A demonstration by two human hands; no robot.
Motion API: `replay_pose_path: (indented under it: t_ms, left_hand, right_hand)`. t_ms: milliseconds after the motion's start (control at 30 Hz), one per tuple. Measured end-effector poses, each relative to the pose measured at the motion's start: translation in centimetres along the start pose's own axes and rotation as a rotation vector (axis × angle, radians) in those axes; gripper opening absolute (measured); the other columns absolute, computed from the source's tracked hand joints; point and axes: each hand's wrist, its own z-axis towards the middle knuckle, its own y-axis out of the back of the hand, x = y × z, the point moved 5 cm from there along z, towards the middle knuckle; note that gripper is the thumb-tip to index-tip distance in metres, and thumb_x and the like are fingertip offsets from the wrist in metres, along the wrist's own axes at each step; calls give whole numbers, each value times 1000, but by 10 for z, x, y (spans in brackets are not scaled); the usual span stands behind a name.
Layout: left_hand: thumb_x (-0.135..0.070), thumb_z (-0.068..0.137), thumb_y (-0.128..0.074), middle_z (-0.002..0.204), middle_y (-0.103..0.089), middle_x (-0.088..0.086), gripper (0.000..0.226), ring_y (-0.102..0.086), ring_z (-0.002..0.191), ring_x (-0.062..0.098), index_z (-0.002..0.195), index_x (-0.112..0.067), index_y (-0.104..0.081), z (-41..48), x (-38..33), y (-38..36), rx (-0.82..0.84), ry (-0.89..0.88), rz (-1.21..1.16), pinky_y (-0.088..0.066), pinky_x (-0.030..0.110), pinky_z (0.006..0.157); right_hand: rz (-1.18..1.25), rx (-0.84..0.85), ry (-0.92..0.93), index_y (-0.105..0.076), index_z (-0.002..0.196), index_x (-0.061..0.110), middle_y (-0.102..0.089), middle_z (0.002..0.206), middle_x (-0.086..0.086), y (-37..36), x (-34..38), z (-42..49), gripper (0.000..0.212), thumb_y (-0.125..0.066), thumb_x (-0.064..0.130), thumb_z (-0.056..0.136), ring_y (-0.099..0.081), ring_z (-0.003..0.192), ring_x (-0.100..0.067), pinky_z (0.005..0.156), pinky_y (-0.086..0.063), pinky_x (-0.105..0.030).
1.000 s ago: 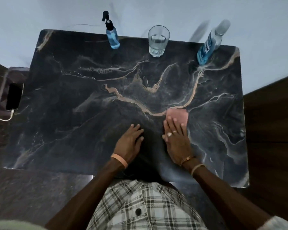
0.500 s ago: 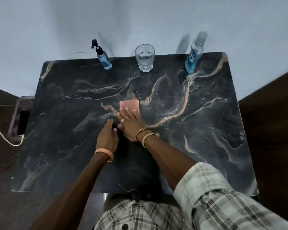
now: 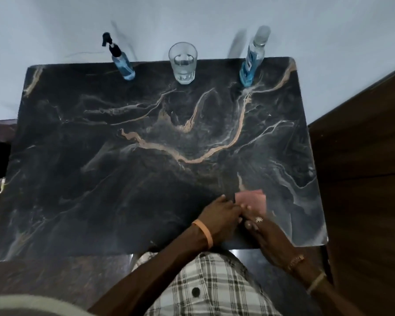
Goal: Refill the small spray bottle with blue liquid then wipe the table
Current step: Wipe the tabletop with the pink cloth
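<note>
A pink cloth [image 3: 252, 198] lies flat on the dark marble table [image 3: 146, 179] near its front right. My right hand [image 3: 267, 233] presses on the cloth's near edge with flat fingers. My left hand [image 3: 219, 216] rests flat on the table just left of it, touching the right hand's fingers. The small spray bottle [image 3: 121, 62] with a black pump and blue liquid stands at the back left. A taller clear bottle [image 3: 252, 58] with blue liquid stands at the back right.
A drinking glass [image 3: 183, 63] with some clear liquid stands at the back middle. A dark phone [image 3: 1, 163] on a white cable lies on a low surface left of the table. A dark wooden panel [image 3: 363, 179] runs along the right side. A pale wall is behind.
My right hand slid the pink cloth from the table's middle back toward the front right. My left hand followed and stays beside it.
</note>
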Motion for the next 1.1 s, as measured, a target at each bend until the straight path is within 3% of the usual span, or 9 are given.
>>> replay_pose_path:
  t_ms: [67,133,233,300,433,567,833,967,1100]
  left_hand:
    - [-24,93,-57,124,-66,3,31,-59,115,21,124,-20,-63,-6,16,28,-264,139,-320,-36,31,106]
    - [-29,91,-66,130,-61,-1,41,-56,120,13,130,-17,-59,-12,42,50,-426,381,-617,-40,28,106]
    - [-31,79,-75,129,-64,2,61,-59,121,18,134,-11,-56,-3,50,67,-338,583,-1289,-48,37,101]
    - [-24,73,-78,117,-70,7,62,-65,113,23,129,-8,-59,4,54,78,-283,604,-1471,-56,38,87]
    - [-7,83,-72,115,-71,10,38,-66,110,26,120,-12,-65,13,60,100,-340,601,-1301,-54,42,93]
    - [8,85,-66,114,-69,11,45,-65,103,23,128,-1,-59,38,42,99,-227,568,-1211,-55,36,90]
    - [13,85,-60,117,-66,12,44,-62,96,17,125,-6,-61,120,-16,59,34,566,-891,-53,23,78]
    - [12,83,-62,129,-62,7,51,-58,120,18,129,-11,-61,148,-43,34,49,515,-871,-47,34,104]
    - [10,80,-69,129,-63,5,51,-56,121,13,125,-14,-64,153,-56,14,46,476,-892,-46,27,102]
  right_hand:
    - [431,-205,-204,-64,117,53,-65,120,25,25,20,8,29,-42,55,99,-55,116,12,92,-39,-4]
    - [728,-394,-259,-68,118,38,-67,121,15,50,38,22,30,-47,47,100,-60,114,0,91,-47,-14]
    - [1106,-531,-308,-69,117,10,-69,120,-11,65,63,42,30,-62,27,93,-62,116,-27,99,-50,-42]
    - [1178,-534,-371,-68,114,5,-70,115,-17,67,70,46,29,-70,20,89,-63,112,-34,98,-51,-48]
    - [1141,-490,-550,-65,108,1,-72,105,-20,64,48,30,29,-74,18,86,-70,90,-29,76,-58,-42]
    - [1147,-486,-634,-69,100,3,-74,88,-12,58,23,3,15,-72,11,88,-70,72,-20,59,-57,-28]
    - [1256,-866,-760,-63,100,2,-67,94,-21,73,-32,-39,19,-71,-2,84,-63,75,-30,72,-56,-45]
    - [1234,-1020,-818,-63,94,6,-69,92,-13,81,-57,-53,13,-70,-1,86,-65,66,-21,56,-59,-29]
    - [1186,-1108,-878,-64,93,8,-70,93,-11,81,-77,-61,12,-68,-2,87,-68,70,-19,52,-58,-24]
